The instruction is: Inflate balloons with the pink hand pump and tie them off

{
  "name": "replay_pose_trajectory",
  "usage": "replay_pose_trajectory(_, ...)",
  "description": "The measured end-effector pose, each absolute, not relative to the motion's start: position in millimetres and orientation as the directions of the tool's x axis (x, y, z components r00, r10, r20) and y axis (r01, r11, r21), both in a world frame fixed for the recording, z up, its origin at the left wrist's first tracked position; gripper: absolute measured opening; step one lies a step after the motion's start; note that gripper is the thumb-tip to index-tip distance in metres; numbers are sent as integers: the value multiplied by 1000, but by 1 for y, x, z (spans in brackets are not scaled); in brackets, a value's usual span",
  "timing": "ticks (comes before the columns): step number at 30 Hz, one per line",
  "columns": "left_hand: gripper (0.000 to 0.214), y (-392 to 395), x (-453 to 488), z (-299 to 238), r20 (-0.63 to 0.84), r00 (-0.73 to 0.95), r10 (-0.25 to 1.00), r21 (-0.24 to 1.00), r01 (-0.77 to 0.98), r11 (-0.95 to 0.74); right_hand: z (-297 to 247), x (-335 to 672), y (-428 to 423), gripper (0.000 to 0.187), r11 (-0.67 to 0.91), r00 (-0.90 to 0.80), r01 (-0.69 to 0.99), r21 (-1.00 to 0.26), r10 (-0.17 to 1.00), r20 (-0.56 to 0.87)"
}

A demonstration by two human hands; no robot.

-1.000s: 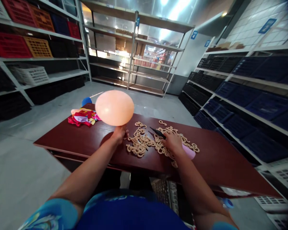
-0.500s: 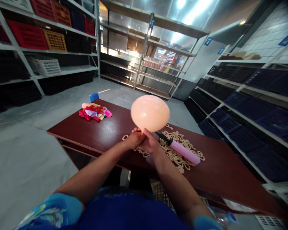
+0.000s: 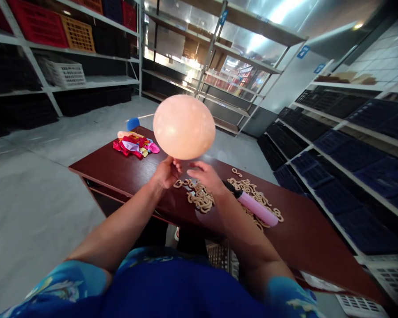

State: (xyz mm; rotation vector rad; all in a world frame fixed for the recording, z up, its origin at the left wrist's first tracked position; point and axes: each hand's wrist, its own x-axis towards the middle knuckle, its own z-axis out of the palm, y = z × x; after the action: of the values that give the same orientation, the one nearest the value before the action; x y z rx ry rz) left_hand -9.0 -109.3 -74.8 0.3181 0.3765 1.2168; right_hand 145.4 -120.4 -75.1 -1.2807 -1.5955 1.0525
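Note:
An inflated peach balloon (image 3: 183, 126) floats above the dark red table (image 3: 129, 172). My left hand (image 3: 167, 171) is closed on its neck at the bottom. My right hand (image 3: 207, 176) hovers just to the right of the neck, fingers loosely spread, holding nothing that I can see. Below the hands lies a scatter of beige curled pieces (image 3: 199, 198) on the tabletop. A pink hand pump (image 3: 255, 207) with a black nozzle lies among them, to the right of my right hand.
A heap of coloured uninflated balloons (image 3: 135, 145) lies at the table's far left corner, with a blue object (image 3: 133, 123) behind it. Metal shelving with red, orange, white and dark crates lines both sides. Grey floor stretches to the left.
My right hand left the pump, came to the balloon's neck beside my left hand, then opened slightly apart. The balloon was raised higher and shifted left.

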Motion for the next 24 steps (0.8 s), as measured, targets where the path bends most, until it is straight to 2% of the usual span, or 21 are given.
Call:
replay_pose_trajectory(2,23,-101,-27,-74,-101,217,971,374,-896,239,-83,148,-117,19,217,-94,625,-750,975,203)
replay_pose_trajectory(4,22,-96,-39,-77,-122,154,980,368,-910,189,-93,147,-116,12,258,-144,826,-501,957,253)
replay_pose_trajectory(6,23,-96,-45,-84,-174,110,979,390,-905,171,-105,144,-115,10,256,-184,917,-305,952,244)
replay_pose_trajectory(8,24,-98,-46,-91,-209,72,975,427,-890,157,-113,142,-114,8,233,-184,945,-228,959,217)
replay_pose_trajectory(10,25,-101,-45,-96,-219,51,974,478,-865,153,-115,142,-112,8,253,-199,923,-291,959,203)
replay_pose_trajectory(14,22,-106,-40,-100,-229,24,973,607,-778,162,-106,148,-109,14,332,-243,707,-624,943,227)
replay_pose_trajectory(16,21,-108,-35,-98,-230,26,973,656,-734,175,-97,149,-111,20,332,-251,611,-718,942,222)
replay_pose_trajectory(19,22,-111,-24,-97,-217,70,974,703,-681,206,-82,143,-118,20,347,-252,610,-713,937,241)
replay_pose_trajectory(24,21,-119,-5,-101,-268,164,949,726,-613,311,-61,131,-130,11,424,-203,698,-578,890,408)
